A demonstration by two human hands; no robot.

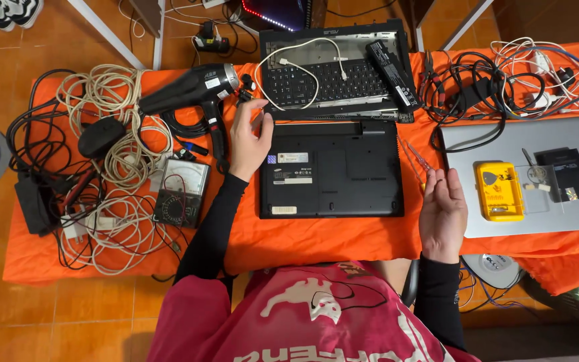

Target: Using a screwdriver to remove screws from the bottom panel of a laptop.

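Observation:
A black laptop lies upside down on the orange cloth in front of me. My left hand rests at its upper left corner, fingers loosely curled near a black cable plug; whether it grips anything is unclear. My right hand hovers palm-up and empty to the right of the laptop, beside a screwdriver with a clear handle. Behind the laptop lies a dismantled laptop keyboard base with a white cable and a black battery bar on it.
A black heat gun, an analog multimeter and coils of cable fill the left. On the right sit a closed silver laptop bearing a yellow tool case, and tangled adapters.

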